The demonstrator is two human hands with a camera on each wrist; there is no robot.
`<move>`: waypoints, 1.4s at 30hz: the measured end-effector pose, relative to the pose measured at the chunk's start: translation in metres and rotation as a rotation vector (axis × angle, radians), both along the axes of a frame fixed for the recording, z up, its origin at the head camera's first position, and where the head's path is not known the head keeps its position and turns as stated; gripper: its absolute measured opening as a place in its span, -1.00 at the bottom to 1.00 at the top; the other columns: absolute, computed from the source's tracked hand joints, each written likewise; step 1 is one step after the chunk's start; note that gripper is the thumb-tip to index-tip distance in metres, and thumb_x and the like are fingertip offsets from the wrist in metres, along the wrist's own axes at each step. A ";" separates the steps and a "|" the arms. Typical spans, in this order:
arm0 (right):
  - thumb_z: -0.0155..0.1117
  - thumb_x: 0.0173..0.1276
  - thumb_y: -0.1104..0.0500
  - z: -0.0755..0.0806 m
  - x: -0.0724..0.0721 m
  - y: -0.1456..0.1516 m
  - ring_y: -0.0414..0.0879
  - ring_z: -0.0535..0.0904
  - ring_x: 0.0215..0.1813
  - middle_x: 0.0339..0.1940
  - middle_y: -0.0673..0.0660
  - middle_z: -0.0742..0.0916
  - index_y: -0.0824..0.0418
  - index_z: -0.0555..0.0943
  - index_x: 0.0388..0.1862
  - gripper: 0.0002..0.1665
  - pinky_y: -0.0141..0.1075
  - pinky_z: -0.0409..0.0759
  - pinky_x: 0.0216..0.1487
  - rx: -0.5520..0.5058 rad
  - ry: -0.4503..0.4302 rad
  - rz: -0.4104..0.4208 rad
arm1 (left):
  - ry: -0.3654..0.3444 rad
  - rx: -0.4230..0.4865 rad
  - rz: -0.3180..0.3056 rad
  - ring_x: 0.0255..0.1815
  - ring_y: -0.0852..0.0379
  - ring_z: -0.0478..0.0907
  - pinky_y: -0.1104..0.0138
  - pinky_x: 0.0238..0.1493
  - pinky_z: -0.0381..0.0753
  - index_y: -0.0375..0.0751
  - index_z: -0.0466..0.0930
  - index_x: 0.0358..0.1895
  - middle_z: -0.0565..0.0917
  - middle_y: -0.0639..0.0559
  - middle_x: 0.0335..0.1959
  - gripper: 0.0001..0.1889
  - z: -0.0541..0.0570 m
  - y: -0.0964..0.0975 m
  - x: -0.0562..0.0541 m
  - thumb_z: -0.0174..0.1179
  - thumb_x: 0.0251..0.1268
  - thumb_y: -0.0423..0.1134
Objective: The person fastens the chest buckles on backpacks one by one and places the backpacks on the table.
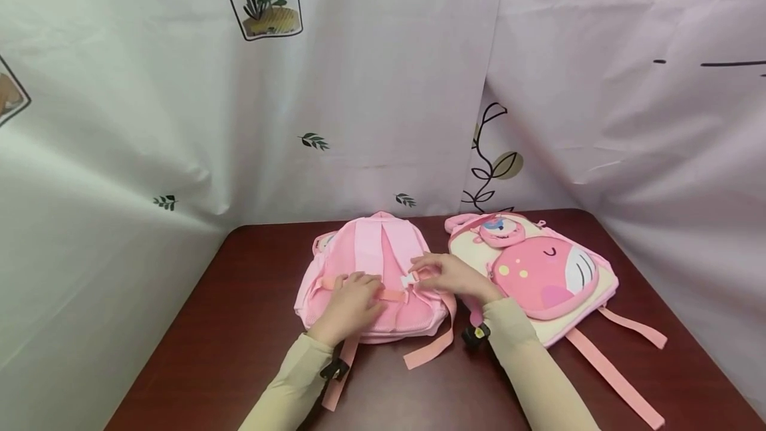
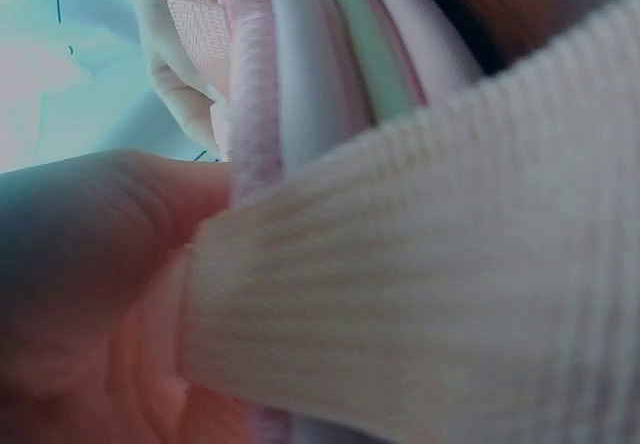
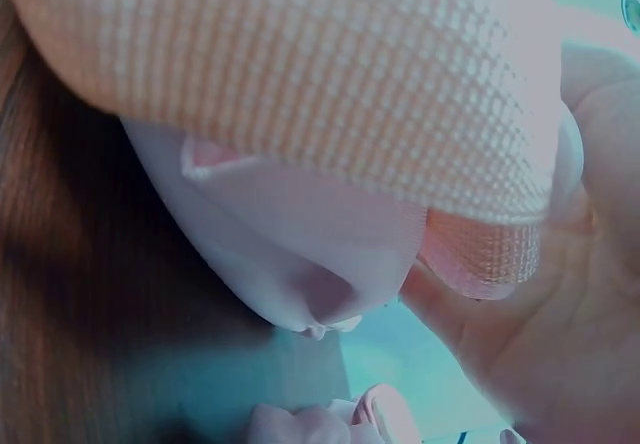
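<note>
On the brown table (image 1: 191, 344), a whale backpack (image 1: 541, 271) is lying at the right of the frame and a pink backpack (image 1: 368, 248) is lying back-side up at the centre. The left hand (image 1: 353, 304) is resting over its orange strap (image 1: 391, 295), grip unclear, while the right hand (image 1: 450, 276) is pinching the white buckle (image 1: 409, 279). The pink backpack seems laid ready; work at the buckle is probably unfinished, no clear joint showing.

- Table (image 1: 209, 338) spans the lower frame, sheet (image 1: 383, 85) behind.
- First backpack (image 1: 369, 245) lies on it, lower centre.
- Second backpack (image 1: 532, 271) lies to its right.
- Left hand (image 1: 352, 303) is on the first backpack, right hand (image 1: 453, 276) at its buckle (image 1: 409, 279).
</note>
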State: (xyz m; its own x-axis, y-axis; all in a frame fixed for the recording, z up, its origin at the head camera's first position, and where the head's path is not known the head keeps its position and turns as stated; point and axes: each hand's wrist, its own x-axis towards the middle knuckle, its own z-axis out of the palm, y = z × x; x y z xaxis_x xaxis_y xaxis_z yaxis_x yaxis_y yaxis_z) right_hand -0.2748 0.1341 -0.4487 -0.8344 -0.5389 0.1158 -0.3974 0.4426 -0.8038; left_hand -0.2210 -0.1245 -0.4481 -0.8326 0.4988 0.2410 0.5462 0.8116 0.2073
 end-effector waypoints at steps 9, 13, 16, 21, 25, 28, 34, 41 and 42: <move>0.54 0.21 0.01 0.006 0.004 -0.001 0.06 0.51 0.34 0.26 0.10 0.67 0.08 0.74 0.08 -0.55 0.02 0.39 0.38 0.025 -0.007 -0.047 | 0.003 0.136 -0.178 -0.32 0.17 0.54 0.02 0.26 0.48 -0.13 0.62 -0.19 0.61 0.13 -0.39 -0.86 -0.001 0.005 -0.006 0.38 0.24 -0.28; 0.53 0.23 -0.02 0.006 0.003 -0.001 -0.02 0.56 0.25 0.23 0.07 0.69 0.07 0.74 0.09 -0.54 -0.05 0.49 0.29 0.028 0.000 -0.055 | -0.027 0.212 -0.157 -0.23 0.18 0.61 0.15 0.12 0.61 -0.12 0.59 -0.18 0.63 0.11 -0.31 -0.82 0.001 0.006 -0.005 0.40 0.25 -0.26; 0.52 0.23 -0.03 0.006 0.003 0.000 -0.08 0.59 0.17 0.20 0.05 0.70 0.06 0.74 0.10 -0.54 -0.13 0.54 0.21 0.020 0.004 -0.061 | -0.021 0.267 -0.130 -0.20 0.21 0.62 0.30 -0.09 0.66 -0.09 0.56 -0.18 0.60 0.13 -0.32 -0.75 0.004 0.005 -0.003 0.46 0.22 -0.16; 0.50 0.25 -0.05 0.008 0.004 -0.002 -0.11 0.59 -0.05 0.08 0.03 0.75 0.08 0.72 0.13 -0.51 -0.27 0.56 0.02 -0.007 -0.022 -0.067 | 0.056 0.322 -0.096 -0.35 0.23 0.51 0.34 -0.25 0.60 -0.07 0.52 -0.20 0.51 0.17 -0.41 -0.75 0.009 0.002 -0.003 0.39 0.31 -0.06; 0.50 0.25 -0.05 0.009 0.004 -0.004 -0.10 0.55 -0.14 -0.01 0.02 0.75 0.09 0.71 0.15 -0.49 -0.28 0.52 -0.09 -0.035 -0.082 -0.083 | 0.110 0.364 -0.036 -0.42 0.19 0.46 0.30 -0.34 0.54 -0.08 0.55 -0.14 0.54 0.15 -0.42 -0.79 0.013 -0.002 -0.004 0.27 0.42 -0.04; 0.49 0.26 -0.03 0.011 0.004 -0.004 -0.09 0.52 -0.21 -0.09 0.05 0.74 0.12 0.70 0.15 -0.49 -0.26 0.49 -0.14 -0.048 -0.109 -0.085 | 0.130 0.411 0.005 -0.39 0.16 0.49 0.24 -0.30 0.57 -0.09 0.58 -0.12 0.61 0.11 -0.37 -0.81 0.015 -0.006 -0.006 0.27 0.43 -0.07; 0.49 0.27 -0.01 0.013 0.003 -0.004 -0.13 0.42 -0.39 -0.31 0.05 0.69 0.12 0.70 0.16 -0.50 -0.30 0.45 -0.24 -0.044 -0.117 -0.081 | 0.139 0.518 0.009 -0.37 0.14 0.49 0.25 -0.30 0.56 -0.11 0.59 -0.11 0.62 0.07 -0.32 -0.85 0.021 -0.015 -0.008 0.29 0.42 -0.15; 0.47 0.28 -0.05 0.013 0.005 -0.003 -0.11 0.50 -0.27 -0.14 0.06 0.74 0.09 0.71 0.15 -0.50 -0.27 0.48 -0.15 -0.015 -0.072 -0.096 | 0.094 0.590 0.011 -0.39 0.17 0.53 0.28 -0.28 0.61 -0.05 0.56 -0.11 0.65 0.10 -0.29 -0.85 0.028 -0.021 -0.006 0.30 0.41 -0.13; 0.47 0.28 -0.06 0.013 0.005 -0.003 -0.09 0.51 -0.25 -0.13 0.07 0.74 0.07 0.71 0.15 -0.50 -0.26 0.48 -0.13 -0.013 -0.068 -0.104 | 0.073 0.605 0.010 -0.36 0.17 0.55 0.28 -0.26 0.63 -0.03 0.57 -0.10 0.66 0.11 -0.27 -0.85 0.029 -0.021 -0.006 0.30 0.41 -0.12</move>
